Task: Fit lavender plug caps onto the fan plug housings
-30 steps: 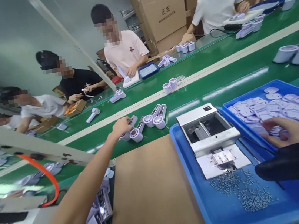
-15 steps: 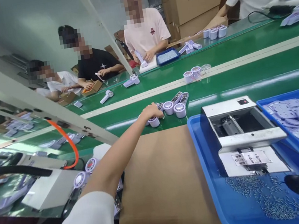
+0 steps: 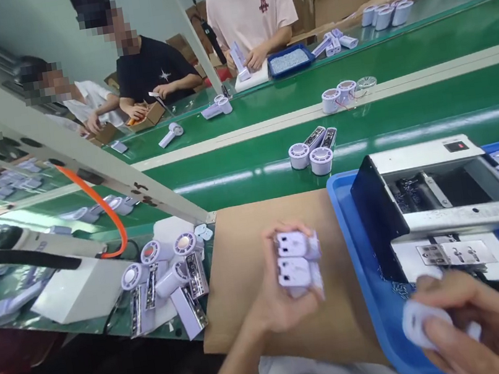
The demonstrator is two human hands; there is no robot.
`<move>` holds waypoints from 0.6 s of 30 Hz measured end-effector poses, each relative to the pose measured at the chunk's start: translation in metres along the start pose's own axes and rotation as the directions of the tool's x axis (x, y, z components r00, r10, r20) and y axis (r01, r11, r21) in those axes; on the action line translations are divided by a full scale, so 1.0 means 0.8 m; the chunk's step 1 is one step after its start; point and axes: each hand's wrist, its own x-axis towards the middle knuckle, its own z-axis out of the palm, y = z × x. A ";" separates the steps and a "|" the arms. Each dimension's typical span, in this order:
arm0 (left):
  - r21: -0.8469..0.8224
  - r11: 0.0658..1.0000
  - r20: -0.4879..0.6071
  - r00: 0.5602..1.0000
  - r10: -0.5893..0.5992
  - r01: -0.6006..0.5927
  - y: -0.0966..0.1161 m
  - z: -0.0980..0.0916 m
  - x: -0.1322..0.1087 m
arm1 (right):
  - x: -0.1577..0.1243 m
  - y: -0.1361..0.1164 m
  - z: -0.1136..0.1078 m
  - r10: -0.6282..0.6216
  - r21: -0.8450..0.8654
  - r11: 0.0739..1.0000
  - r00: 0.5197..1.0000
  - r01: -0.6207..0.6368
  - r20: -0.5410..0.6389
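Left hand (image 3: 277, 295) closed round two lavender plastic units (image 3: 292, 243), side by side, ends facing camera, above cardboard sheet (image 3: 233, 239). Right hand (image 3: 488, 314) pinching small lavender cover (image 3: 414, 320) between thumb and fingers, by blue tray (image 3: 349, 241). Left of sheet: similar units (image 3: 188, 315) heaped, innards exposed on some. Held units: likely light, stiff, smooth enough to slip; best taken by outer side walls, clear of any open electronics. Cover: probably thin, rigid; edge grip should suit.
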 end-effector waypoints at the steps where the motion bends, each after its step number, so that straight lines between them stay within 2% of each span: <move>1: -0.052 0.998 0.008 1.000 0.027 -0.026 0.001 0.016 -0.018 | 0.014 -0.013 0.010 0.015 -0.007 1.000 1.000 -0.015 0.000; 3: -0.128 0.990 0.024 0.997 0.069 -0.065 0.003 0.040 -0.038 | 0.035 -0.028 0.027 0.039 -0.014 0.999 0.999 -0.039 0.005; 5: -0.174 0.979 0.027 0.993 0.116 -0.109 0.001 0.053 -0.044 | 0.041 -0.030 0.037 0.063 -0.012 0.998 0.998 -0.063 0.018; 10: -0.198 0.949 -0.017 0.969 0.248 -0.247 -0.016 0.068 -0.041 | 0.027 -0.010 0.041 0.070 0.079 0.994 0.994 -0.077 0.083; 14: -0.154 0.933 -0.029 0.945 0.325 -0.326 -0.026 0.074 -0.040 | 0.028 -0.013 0.045 0.056 0.116 0.991 0.987 -0.073 0.150; 18: -0.118 0.926 -0.035 0.933 0.357 -0.359 -0.027 0.073 -0.029 | 0.021 -0.018 0.050 0.092 0.077 0.993 0.995 -0.094 0.028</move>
